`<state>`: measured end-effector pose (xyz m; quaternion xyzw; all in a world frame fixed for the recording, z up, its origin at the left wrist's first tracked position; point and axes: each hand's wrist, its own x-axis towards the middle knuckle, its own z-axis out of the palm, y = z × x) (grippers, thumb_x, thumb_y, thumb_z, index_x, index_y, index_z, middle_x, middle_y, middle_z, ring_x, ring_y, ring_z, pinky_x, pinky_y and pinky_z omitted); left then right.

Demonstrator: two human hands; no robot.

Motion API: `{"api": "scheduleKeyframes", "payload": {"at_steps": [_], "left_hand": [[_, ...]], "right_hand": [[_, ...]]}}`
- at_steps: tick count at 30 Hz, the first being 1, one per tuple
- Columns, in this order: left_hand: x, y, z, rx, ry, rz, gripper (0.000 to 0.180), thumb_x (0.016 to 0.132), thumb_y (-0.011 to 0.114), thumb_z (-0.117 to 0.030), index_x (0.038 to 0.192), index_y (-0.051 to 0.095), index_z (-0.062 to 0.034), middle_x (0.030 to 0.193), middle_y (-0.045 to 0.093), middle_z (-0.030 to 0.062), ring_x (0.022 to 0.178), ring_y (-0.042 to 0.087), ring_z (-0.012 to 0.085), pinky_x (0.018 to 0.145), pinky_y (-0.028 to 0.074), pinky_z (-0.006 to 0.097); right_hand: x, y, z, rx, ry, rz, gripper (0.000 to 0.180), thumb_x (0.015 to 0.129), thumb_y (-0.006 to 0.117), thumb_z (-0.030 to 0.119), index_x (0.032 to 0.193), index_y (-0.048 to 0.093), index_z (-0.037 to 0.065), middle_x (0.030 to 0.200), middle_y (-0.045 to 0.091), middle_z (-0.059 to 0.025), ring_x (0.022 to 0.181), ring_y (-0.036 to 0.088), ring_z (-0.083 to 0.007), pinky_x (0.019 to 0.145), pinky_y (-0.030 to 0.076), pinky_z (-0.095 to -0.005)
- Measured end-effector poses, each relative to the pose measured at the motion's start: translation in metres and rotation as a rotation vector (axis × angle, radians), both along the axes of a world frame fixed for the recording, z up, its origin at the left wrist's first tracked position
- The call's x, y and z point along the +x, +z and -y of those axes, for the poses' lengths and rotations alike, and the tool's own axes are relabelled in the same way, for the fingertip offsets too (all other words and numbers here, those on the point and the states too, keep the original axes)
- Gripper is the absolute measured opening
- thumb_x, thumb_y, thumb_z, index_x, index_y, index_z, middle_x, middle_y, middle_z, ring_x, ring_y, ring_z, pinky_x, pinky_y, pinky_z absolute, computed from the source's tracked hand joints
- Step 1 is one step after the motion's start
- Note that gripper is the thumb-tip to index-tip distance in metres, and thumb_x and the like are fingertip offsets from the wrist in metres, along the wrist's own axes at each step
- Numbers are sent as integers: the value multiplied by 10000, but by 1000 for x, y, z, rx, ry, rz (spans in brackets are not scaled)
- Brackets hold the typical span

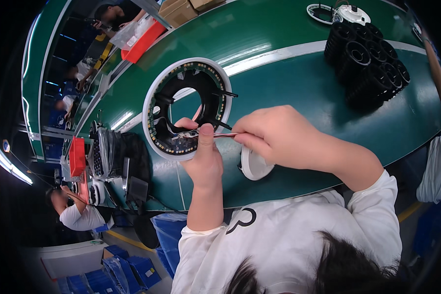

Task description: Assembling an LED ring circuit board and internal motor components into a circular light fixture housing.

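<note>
Nearest my view, below the worktop's (299, 83) near edge, hang dark hair and a white shirt. Going left to right: at the left end sit black parts in clear bags (103, 149) and red bins (77, 156). Next comes the ring light assembly (183, 105), white-rimmed with a black inner frame and a band of small LEDs, raised over the worktop's middle. My left hand (203, 157) is closed on its lower rim, thumb pressed up against the board. My right hand (279, 137) is pinched shut on thin red wires (225, 134) running into that rim. I judge this as the wire-seating step; next calls for a steady push at the connector, though the joint is too small to tell. A white round cap (255, 165) lies just under my right hand, and stacked black rings (367, 59) crowd the far right corner.
</note>
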<state>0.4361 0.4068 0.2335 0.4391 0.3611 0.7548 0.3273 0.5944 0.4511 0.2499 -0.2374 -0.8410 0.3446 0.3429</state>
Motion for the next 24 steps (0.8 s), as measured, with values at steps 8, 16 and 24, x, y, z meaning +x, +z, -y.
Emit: {"api": "scheduleKeyframes", "payload": {"at_steps": [8, 16, 24], "left_hand": [[1, -1, 1, 78, 5, -109, 279, 726, 635, 21, 886, 416, -46, 894, 480, 67, 948, 537, 248, 653, 530, 304], [-2, 3, 7, -122, -190, 90, 323, 723, 566, 59, 998, 433, -45, 997, 506, 122, 915, 552, 229, 779, 481, 341], [-3, 9, 8, -68, -266, 100, 364, 702, 594, 72, 984, 402, -54, 1103, 492, 213, 941, 541, 233, 811, 455, 341]], "right_hand": [[-2, -6, -8, 396, -155, -165, 146, 708, 583, 108, 851, 613, 107, 703, 597, -27, 617, 565, -194, 512, 431, -296], [-9, -12, -1, 699, -295, 31, 197, 614, 596, 116, 808, 630, 129, 597, 522, 3, 518, 498, -147, 431, 381, -274], [-7, -6, -7, 428, -217, -134, 86, 673, 654, 149, 750, 619, 137, 522, 520, -17, 486, 525, -179, 445, 397, -285]]}}
